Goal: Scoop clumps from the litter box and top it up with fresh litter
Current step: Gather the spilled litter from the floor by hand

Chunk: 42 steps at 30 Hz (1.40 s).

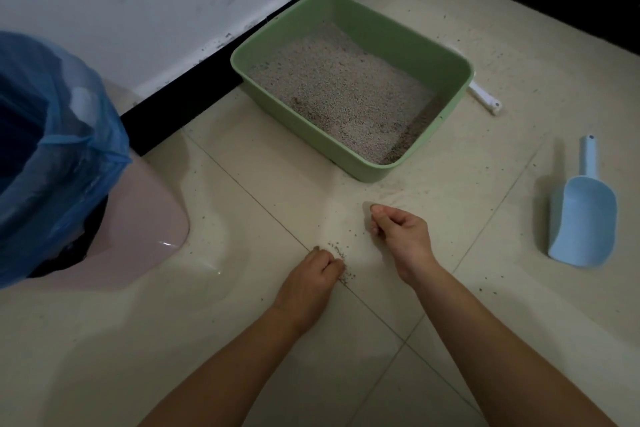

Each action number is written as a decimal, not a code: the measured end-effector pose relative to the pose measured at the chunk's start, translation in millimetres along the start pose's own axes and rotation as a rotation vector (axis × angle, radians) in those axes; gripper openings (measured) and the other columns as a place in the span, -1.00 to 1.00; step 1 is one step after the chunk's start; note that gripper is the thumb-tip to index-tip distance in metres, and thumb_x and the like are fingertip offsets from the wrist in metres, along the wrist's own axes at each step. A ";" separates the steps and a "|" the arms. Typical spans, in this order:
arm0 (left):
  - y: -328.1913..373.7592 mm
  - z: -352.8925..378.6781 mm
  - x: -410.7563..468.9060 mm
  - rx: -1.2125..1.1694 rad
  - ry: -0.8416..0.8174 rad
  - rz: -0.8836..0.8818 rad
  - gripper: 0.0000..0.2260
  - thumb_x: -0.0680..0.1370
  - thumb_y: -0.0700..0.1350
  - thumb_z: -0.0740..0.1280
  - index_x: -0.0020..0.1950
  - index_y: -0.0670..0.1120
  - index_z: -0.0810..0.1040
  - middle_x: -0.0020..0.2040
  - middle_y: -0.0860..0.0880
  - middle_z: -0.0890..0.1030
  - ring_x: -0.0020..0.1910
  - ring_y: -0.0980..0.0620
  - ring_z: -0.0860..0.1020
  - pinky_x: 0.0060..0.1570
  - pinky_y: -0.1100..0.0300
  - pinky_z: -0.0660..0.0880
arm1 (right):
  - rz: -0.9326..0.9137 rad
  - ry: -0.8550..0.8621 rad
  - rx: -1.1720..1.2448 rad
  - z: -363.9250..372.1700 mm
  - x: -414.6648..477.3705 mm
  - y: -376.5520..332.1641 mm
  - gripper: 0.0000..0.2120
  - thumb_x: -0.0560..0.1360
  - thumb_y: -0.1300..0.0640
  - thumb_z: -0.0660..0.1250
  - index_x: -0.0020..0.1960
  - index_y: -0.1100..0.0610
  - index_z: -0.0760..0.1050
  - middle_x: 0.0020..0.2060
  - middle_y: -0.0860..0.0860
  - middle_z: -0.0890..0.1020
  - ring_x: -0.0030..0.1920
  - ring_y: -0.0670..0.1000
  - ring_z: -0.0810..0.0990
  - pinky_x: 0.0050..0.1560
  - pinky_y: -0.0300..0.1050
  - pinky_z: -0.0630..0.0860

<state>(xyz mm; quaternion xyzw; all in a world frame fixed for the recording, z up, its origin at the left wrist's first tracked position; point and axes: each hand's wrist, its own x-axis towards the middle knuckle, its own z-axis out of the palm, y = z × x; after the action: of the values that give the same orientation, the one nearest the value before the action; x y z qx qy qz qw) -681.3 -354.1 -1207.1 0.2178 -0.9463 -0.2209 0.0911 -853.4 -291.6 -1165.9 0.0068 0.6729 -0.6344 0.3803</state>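
I see the green litter box (446, 121) ahead by the wall; the blue scoop (581, 218) lies well right of my right hand (398, 232), handle pointing away, farther from my left hand (310, 276); both hands' fingers curl beside the spilled grains (337, 253), and I cannot tell whether they hold any

No text, label or number is legible on the litter box (349, 159), scoop (581, 222) or bin (149, 215).

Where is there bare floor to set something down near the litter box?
Free: tile between the green litter box and blue scoop, and between the pink bin and left hand. Crowded: spilled litter lies between left hand and right hand; a white handle pokes out behind the box's right corner.
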 end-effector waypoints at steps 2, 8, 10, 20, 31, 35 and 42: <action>-10.7 2.8 -1.6 0.030 -0.014 0.102 -0.90 0.46 -0.21 0.45 -0.08 -0.16 0.57 -0.17 -0.10 0.52 -0.19 -0.09 0.50 -0.31 0.10 0.51 | -0.044 -0.029 -0.106 1.6 -2.1 -3.0 -0.93 0.54 0.26 0.40 -0.10 0.16 0.64 -0.41 0.03 0.54 -0.46 -0.19 0.46 -0.33 -0.35 0.49; -25.7 -64.5 11.6 0.033 0.148 0.092 -0.87 0.55 -0.17 0.23 -0.08 -0.16 0.56 -0.16 -0.11 0.53 -0.14 -0.02 0.44 -0.16 0.07 0.48 | -0.211 -0.194 -0.423 20.3 -16.0 -28.0 -0.86 0.53 0.16 0.43 -0.20 0.10 0.66 -0.45 -0.04 0.58 -0.38 -0.11 0.51 -0.16 -0.10 0.56; -16.5 -124.5 30.6 0.005 0.385 0.032 -0.83 0.58 -0.17 0.22 -0.09 -0.20 0.56 -0.18 -0.14 0.53 -0.16 0.01 0.41 -0.13 0.15 0.41 | -0.288 -0.244 -0.401 41.8 -25.5 -54.8 -0.91 0.54 0.17 0.42 -0.14 0.10 0.66 -0.41 -0.01 0.59 -0.37 -0.13 0.52 -0.17 -0.18 0.56; -65.0 -437.7 -3.5 0.307 0.790 -0.587 -0.83 0.61 -0.18 0.23 0.02 -0.21 0.60 0.01 -0.18 0.64 0.03 -0.16 0.56 0.09 0.09 0.41 | -0.851 -0.561 -0.337 285.6 -102.0 -213.5 -0.96 0.50 0.20 0.44 -0.10 0.10 0.67 -0.40 -0.12 0.64 -0.37 -0.18 0.58 -0.11 -0.15 0.61; -115.0 -425.5 -82.7 0.291 0.464 -0.894 -0.78 0.56 -0.18 0.35 0.19 -0.05 0.61 0.09 -0.06 0.66 0.06 -0.06 0.59 0.01 0.16 0.46 | -1.183 -0.777 -1.075 352.9 -145.0 -174.1 -0.75 0.61 0.09 0.30 0.25 0.06 0.61 0.11 0.03 0.67 0.13 0.05 0.59 0.19 -0.06 0.51; -116.3 -419.4 -84.9 0.223 0.399 -0.899 -0.56 0.50 -0.30 0.34 0.37 -0.06 0.50 0.18 -0.10 0.63 0.16 -0.07 0.57 0.14 0.16 0.45 | -1.124 -0.849 -1.172 350.7 -145.0 -171.5 -0.62 0.56 0.22 0.34 0.36 0.03 0.52 0.26 0.00 0.59 0.25 0.02 0.54 0.32 -0.07 0.46; -114.8 -412.9 -76.4 0.199 0.358 -0.848 -0.48 0.47 -0.35 0.36 0.41 -0.06 0.45 0.46 -0.11 0.38 0.38 -0.12 0.40 0.34 0.07 0.38 | -1.071 -0.836 -1.085 337.3 -139.3 -171.8 -0.58 0.56 0.32 0.27 0.38 0.05 0.51 0.30 0.01 0.57 0.30 0.01 0.53 0.32 -0.20 0.41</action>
<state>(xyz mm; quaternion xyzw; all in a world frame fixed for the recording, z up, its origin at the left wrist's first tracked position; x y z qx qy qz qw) -459.8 -568.5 -899.7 0.6274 -0.7598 -0.1059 0.1336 -669.1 -548.9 -915.7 -0.7264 0.6003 -0.2702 0.1973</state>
